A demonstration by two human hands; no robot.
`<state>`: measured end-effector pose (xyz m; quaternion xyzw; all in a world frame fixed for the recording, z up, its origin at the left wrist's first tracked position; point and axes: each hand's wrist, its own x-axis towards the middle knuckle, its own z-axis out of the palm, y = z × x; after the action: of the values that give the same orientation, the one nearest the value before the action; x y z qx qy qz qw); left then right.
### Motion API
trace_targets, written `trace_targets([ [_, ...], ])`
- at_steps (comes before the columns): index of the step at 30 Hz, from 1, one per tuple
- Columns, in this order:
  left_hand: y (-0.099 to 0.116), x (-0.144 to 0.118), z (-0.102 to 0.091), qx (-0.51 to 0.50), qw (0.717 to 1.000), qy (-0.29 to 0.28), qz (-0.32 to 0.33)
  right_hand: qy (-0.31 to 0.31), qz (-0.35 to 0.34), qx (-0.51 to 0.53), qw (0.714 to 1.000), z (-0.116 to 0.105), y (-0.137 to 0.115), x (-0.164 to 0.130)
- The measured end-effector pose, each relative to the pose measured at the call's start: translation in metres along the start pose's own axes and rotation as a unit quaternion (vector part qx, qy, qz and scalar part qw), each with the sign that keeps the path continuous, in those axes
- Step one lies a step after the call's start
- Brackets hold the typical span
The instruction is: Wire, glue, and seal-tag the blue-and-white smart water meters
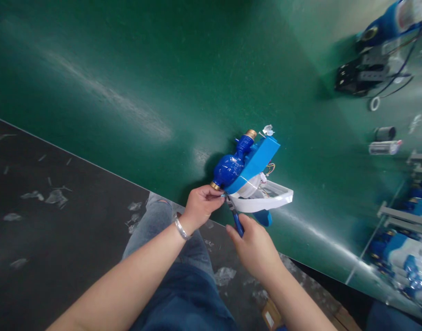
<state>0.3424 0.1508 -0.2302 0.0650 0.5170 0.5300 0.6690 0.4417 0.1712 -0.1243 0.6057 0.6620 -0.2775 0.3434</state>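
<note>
Blue meter-like body [227, 170], on green surface [128, 92] near edge; likely heavy, stiff, slick; best held round neck [244, 146], sparing thin white frame [266, 202]. Left hand [201, 207]: fingers pinching small piece, unidentifiable, beside brass end [215, 185]. Right hand [257, 246]: fingers wrapped round blue-handled tool [237, 224].

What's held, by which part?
Right grip holds a tool by its blue handle. Left grip is at the near brass end of the blue device; what it holds, if anything, cannot be told.

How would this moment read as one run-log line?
left hand: at rounded, brass-ended blue fitting; right hand: holding blue-handled metal tool; nearby: curved white plastic frame; surface: green tabletop
</note>
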Motion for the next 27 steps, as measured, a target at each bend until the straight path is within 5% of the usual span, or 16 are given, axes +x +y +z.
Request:
trace_targets([
  [6,0.002,-0.001,-0.001,0.007,1.000,-0.011,0.001,-0.033,0.002,-0.087,0.996,-0.018,-0.017,-0.007],
  [27,0.002,-0.002,-0.001,0.032,0.999,-0.008,0.012,0.023,0.009,-0.108,0.994,-0.006,-0.014,-0.005],
])
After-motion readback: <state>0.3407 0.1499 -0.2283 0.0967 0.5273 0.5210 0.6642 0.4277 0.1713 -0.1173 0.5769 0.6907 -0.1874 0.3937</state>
